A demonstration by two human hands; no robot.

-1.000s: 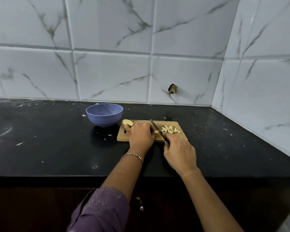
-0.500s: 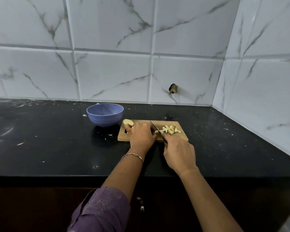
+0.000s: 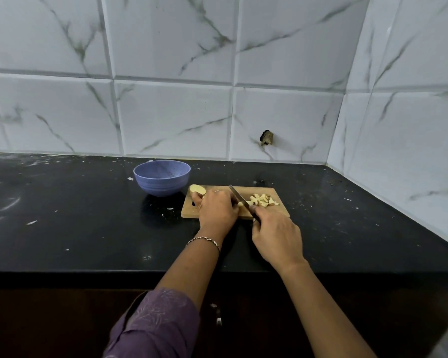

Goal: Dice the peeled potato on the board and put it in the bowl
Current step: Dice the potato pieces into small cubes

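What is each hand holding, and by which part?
Right hand grips the knife by its handle. Left hand holds the potato from above, covering all but its left end.

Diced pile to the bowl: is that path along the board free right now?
No. The knife held by the right hand and the left hand gripping the uncut potato lie between the diced pile and the bowl.

The head camera looks forward and down over the counter (image 3: pixel 62 228) toward the tiled wall (image 3: pixel 171 117).
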